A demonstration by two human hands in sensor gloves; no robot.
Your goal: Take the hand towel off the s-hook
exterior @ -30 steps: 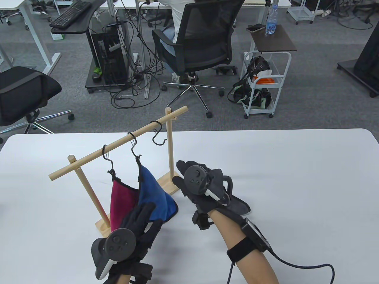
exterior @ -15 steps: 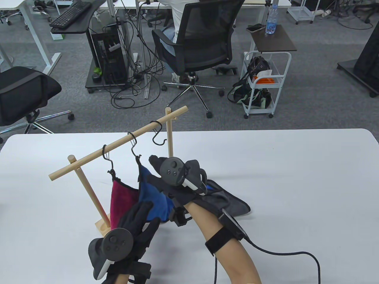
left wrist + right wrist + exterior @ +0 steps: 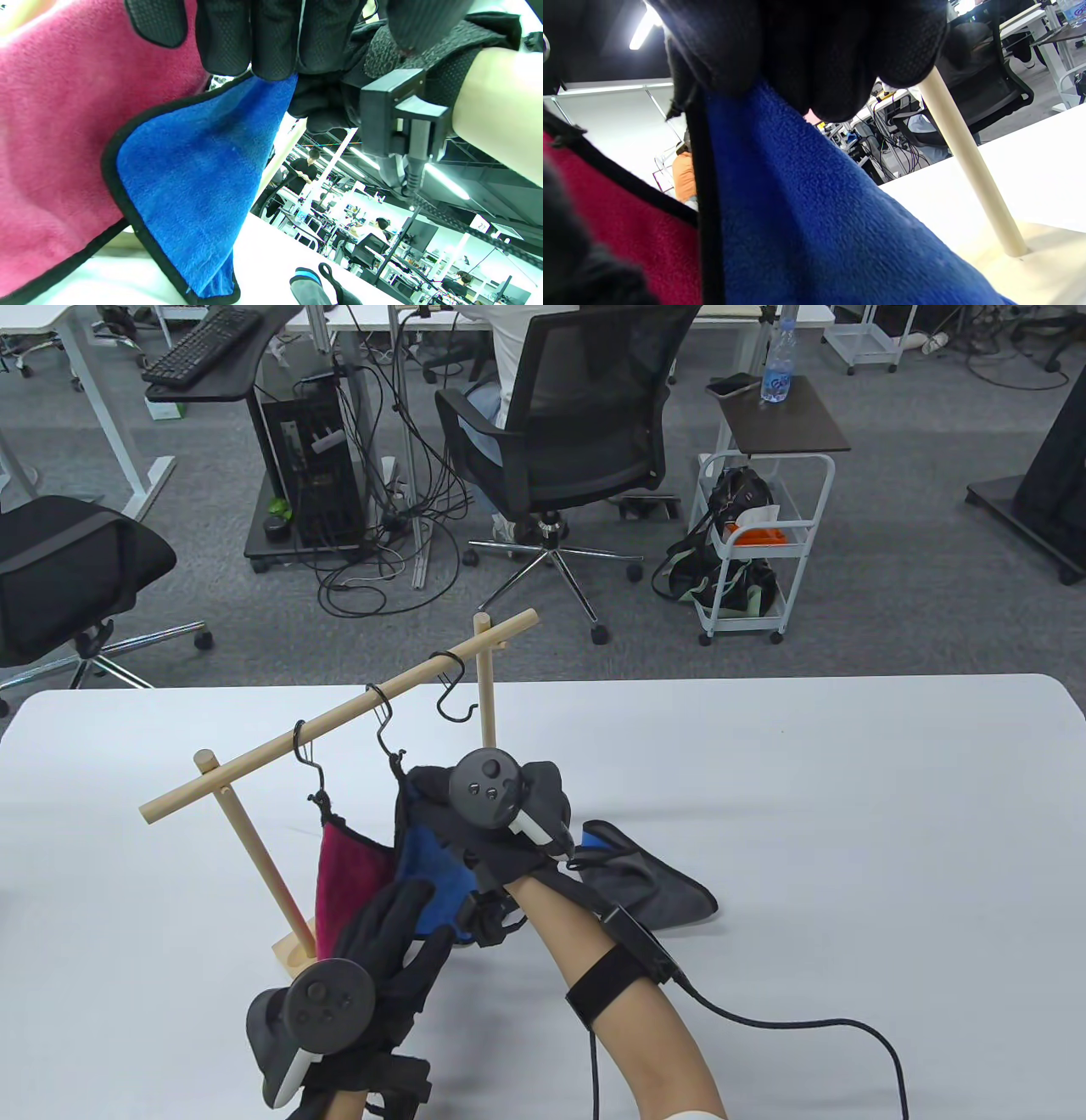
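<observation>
A blue hand towel (image 3: 428,861) hangs from the middle black S-hook (image 3: 386,729) on a wooden rack (image 3: 254,751). My right hand (image 3: 420,789) grips the towel's top corner just under that hook; in the right wrist view its fingers (image 3: 818,63) curl over the blue cloth (image 3: 806,220). My left hand (image 3: 407,920) rests with fingers stretched on the towel's lower part; in the left wrist view its fingertips (image 3: 263,55) lie on the blue towel (image 3: 191,178).
A magenta towel (image 3: 348,874) hangs from the left S-hook (image 3: 310,755), touching the blue one. The right S-hook (image 3: 450,691) is empty. A grey towel (image 3: 653,891) lies on the white table under my right forearm. The rack's right post (image 3: 967,161) stands close by.
My right hand has moved left from the grey towel on the table to the top of the blue towel and taken hold of it. My left hand has barely shifted.
</observation>
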